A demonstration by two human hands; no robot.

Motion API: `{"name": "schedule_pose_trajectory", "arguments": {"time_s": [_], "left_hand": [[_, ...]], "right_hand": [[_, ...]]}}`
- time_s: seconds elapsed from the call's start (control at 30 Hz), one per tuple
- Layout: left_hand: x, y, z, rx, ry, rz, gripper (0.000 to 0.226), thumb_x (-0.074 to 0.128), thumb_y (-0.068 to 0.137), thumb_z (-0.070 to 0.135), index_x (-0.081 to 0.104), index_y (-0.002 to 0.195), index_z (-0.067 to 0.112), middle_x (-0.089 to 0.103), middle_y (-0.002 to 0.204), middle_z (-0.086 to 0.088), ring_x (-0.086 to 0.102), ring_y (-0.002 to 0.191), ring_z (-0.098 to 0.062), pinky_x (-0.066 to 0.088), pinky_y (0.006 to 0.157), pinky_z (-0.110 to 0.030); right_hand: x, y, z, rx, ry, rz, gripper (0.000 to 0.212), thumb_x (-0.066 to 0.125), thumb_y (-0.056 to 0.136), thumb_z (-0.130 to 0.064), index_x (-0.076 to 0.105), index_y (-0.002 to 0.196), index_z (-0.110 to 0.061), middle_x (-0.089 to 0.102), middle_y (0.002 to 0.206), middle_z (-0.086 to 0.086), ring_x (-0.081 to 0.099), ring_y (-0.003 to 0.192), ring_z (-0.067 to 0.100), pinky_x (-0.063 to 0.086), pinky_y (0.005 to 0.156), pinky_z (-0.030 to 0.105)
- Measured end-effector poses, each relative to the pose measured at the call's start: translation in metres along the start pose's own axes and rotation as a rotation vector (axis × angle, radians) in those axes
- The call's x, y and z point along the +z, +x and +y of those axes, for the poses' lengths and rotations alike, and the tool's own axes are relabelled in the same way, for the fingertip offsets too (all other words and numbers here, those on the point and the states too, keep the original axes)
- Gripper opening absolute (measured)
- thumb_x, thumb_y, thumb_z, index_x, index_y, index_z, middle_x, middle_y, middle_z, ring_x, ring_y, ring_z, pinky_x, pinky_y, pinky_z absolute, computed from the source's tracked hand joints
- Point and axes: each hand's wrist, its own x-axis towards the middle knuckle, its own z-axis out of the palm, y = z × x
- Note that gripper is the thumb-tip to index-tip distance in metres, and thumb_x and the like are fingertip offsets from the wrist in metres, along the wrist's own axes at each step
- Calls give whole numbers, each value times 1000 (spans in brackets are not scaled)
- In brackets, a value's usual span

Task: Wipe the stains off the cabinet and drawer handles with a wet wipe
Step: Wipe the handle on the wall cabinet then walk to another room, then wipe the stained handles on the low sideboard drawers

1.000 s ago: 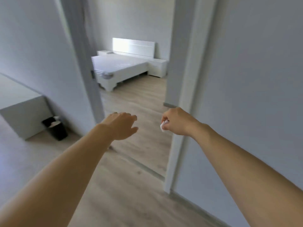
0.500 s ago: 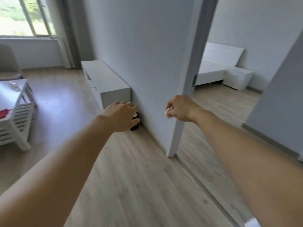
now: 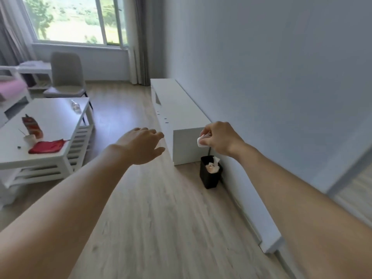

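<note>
Right hand (image 3: 220, 138): fingers curled, pinching a small white wet wipe (image 3: 201, 142) at the fingertips; wipe protruding to the left of the knuckles. Held in the air, clear of all surfaces.

Left hand (image 3: 141, 144): fingers relaxed and slightly spread, holding nothing, palm down, level with the right hand and well apart from it.

Behind the gripped wipe: near end panel of a long low white cabinet (image 3: 181, 109), set flush along the grey wall (image 3: 271, 77). Front face seen edge-on, with small dark marks along it; handles not made out. Near corner edge of the cabinet lying between the two hands.

Directly below the wipe: small black waste bin (image 3: 209, 176) on the floor, touching or just beside the cabinet end and close to the wall, holding crumpled white paper.

Left of the free hand: white slatted coffee table (image 3: 60, 117), carrying a red cloth (image 3: 47, 146), a red packet (image 3: 32, 125) and a small cup. Near corner of the table well apart from the cabinet front.

Between table and cabinet: open strip of pale wood floor (image 3: 161, 218), running to the curtain and window (image 3: 74, 19) at the far end. Grey chair (image 3: 65, 75) beyond the table, under the window.

Right of the gripping arm: white skirting along the wall foot, ending at a door-frame edge.
</note>
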Motion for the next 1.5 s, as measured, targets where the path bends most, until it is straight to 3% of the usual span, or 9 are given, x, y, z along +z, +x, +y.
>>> {"name": "schedule_pose_trajectory", "arguments": {"time_s": [0.23,0.47,0.97,1.2,1.37,1.5], "left_hand": [[48,125,-196,-56,40,13,50,38,99,46,37,142,21,57,123,1,50,118,-20,36,99,-31],[70,287,-351,-18,64,-3,51,38,99,46,38,142,18,57,123,-1,52,117,-21,38,99,-33],[217,670,-527,297,17,-133,52,38,100,45,35,143,16,46,141,-2,42,129,-21,31,109,-34],[313,813,-581,511,28,-241,52,39,99,44,34,142,14,42,143,-2,41,130,-21,31,109,-34],[378,908,-621,729,43,-265,57,40,99,43,26,146,15,33,150,-2,34,135,-21,27,112,-33],[428,964,-643,885,69,-313,58,42,99,42,24,146,14,30,151,-3,32,137,-21,26,113,-33]], "right_hand": [[82,230,-47,-30,21,-6,14,63,83,-10,68,95,-8,68,94,3,62,89,17,53,81,31],[120,436,-66,32,52,12,14,62,81,-11,69,93,-9,68,92,2,63,88,17,53,80,30],[227,810,35,325,69,58,17,52,84,-9,68,91,-10,63,79,-8,62,85,16,52,76,31],[295,926,80,516,72,55,19,51,83,-11,68,91,-11,67,92,0,61,87,18,53,76,32],[359,991,106,739,164,156,16,53,79,-12,68,82,-14,67,91,0,61,81,22,47,64,28],[409,1028,124,887,197,162,15,53,80,-11,68,84,-13,65,92,2,61,83,24,47,65,30]]}}
